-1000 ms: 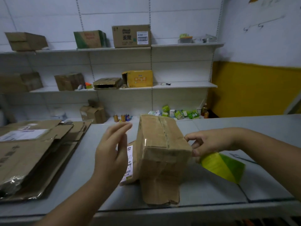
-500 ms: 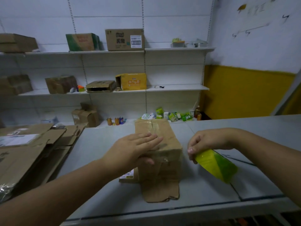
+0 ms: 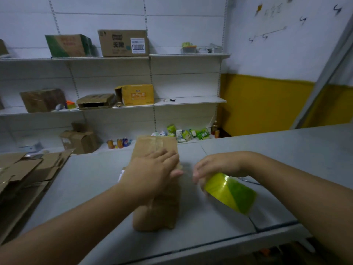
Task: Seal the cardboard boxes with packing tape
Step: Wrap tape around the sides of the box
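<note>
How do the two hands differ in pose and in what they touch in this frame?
The left hand lies flat, fingers straight, on the box; the right hand curls round the tape roll. The left hand is on top of the box; the right hand is beside it. Both are over the counter.

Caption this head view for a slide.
Left hand flat on the box, right hand holding the tape roll beside it.

Both arms in shot: left forearm (image 3: 76, 226) and right forearm (image 3: 305, 188) are bare, uncovered from the wrist to the frame's edge. Left grip (image 3: 152, 173) and right grip (image 3: 215, 165) are bare too, their fingertips softened by blur.
</note>
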Tool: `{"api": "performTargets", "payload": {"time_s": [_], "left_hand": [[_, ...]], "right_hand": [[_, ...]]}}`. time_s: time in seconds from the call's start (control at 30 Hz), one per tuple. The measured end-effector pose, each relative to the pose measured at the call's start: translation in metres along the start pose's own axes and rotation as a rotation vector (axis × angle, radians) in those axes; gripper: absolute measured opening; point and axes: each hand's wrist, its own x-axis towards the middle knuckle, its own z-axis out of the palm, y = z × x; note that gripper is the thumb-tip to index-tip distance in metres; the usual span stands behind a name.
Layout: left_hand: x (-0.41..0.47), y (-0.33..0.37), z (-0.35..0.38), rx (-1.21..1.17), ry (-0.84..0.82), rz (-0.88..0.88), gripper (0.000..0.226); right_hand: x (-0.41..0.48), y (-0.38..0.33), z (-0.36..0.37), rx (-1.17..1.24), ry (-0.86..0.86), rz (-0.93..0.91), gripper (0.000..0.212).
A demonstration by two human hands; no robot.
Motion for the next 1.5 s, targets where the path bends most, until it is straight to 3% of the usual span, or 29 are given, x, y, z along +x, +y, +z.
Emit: {"api": "performTargets", "payload": {"time_s": [0.1,0.2,0.27,0.33,0.53,0.63,0.7,0.87,0.97,1.1,1.3,1.4,1.5], "left_hand": [[-0.014,-0.013,0.008,-0.027,0.119,0.004,0.069],[-0.021,-0.021,0.012,-0.073,0.124,0.040,0.064],[-0.027,-0.028,0.012,-0.073,0.131,0.045,0.061],[-0.033,-0.033,0.014,-0.078,0.156,0.054,0.060],[-0.036,-0.035,0.020,-0.114,0.231,0.050,0.059],[-0.035,-0.038,0.021,-0.120,0.239,0.064,0.056],[-0.035,-0.038,0.022,-0.108,0.242,0.075,0.057],[-0.038,-0.040,0.021,-0.073,0.265,0.088,0.059],[-0.039,-0.039,0.019,-0.079,0.284,0.083,0.060],[-0.040,-0.047,0.022,-0.125,0.281,0.090,0.055],[-0.041,-0.075,0.022,-0.270,0.199,0.162,0.053],[-0.038,-0.071,0.019,-0.128,0.196,0.169,0.055],[-0.037,-0.060,0.011,-0.005,0.205,0.186,0.058]], "right_hand": [[0.000,0.003,0.007,-0.060,-0.011,-0.069,0.053],[0.002,0.016,0.010,-0.062,0.018,-0.092,0.091],[-0.003,0.031,0.004,-0.204,0.029,-0.141,0.112],[-0.012,0.050,-0.005,-0.330,0.033,-0.173,0.105],[-0.036,0.060,-0.016,-0.579,0.162,-0.066,0.028],[-0.030,0.055,-0.008,-0.904,0.179,0.046,0.023],[-0.025,0.057,-0.003,-0.973,0.161,0.145,0.014],[-0.019,0.057,-0.007,-1.064,0.187,0.386,0.036],[-0.016,0.057,-0.011,-1.153,0.249,0.491,0.038],[-0.019,0.062,-0.001,-1.005,0.388,0.304,0.025],[-0.027,0.064,0.003,-0.671,0.303,0.079,0.018],[-0.023,0.061,0.007,-0.637,0.289,0.068,0.018],[-0.028,0.069,0.002,-0.409,0.342,0.049,0.022]]}}
